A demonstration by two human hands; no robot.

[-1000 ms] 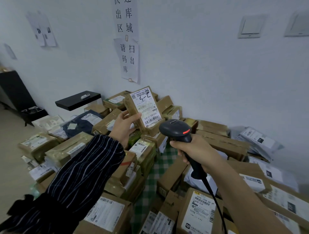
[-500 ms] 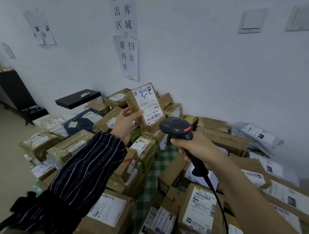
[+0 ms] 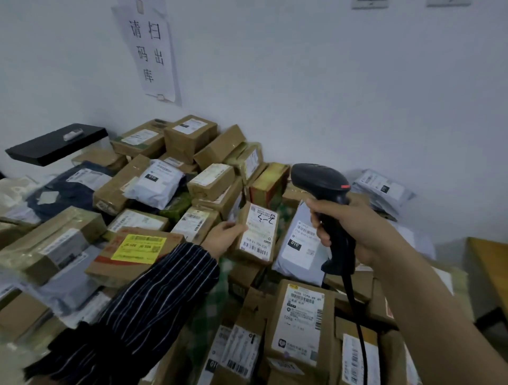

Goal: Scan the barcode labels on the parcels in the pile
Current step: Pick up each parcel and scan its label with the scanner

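White painted wall, unmarked in the visible area. One paper notice fixed to it upper left, bearing large dark Chinese characters; its lower edge lifts away from the wall. Two pale switch plates at the top edge, cut off by the frame. Black flat shelf at far left, close against the wall; a small white object lies on top, type indeterminable. Green checked cloth shows in strips, lower middle. Wooden surface at right edge, corner only.
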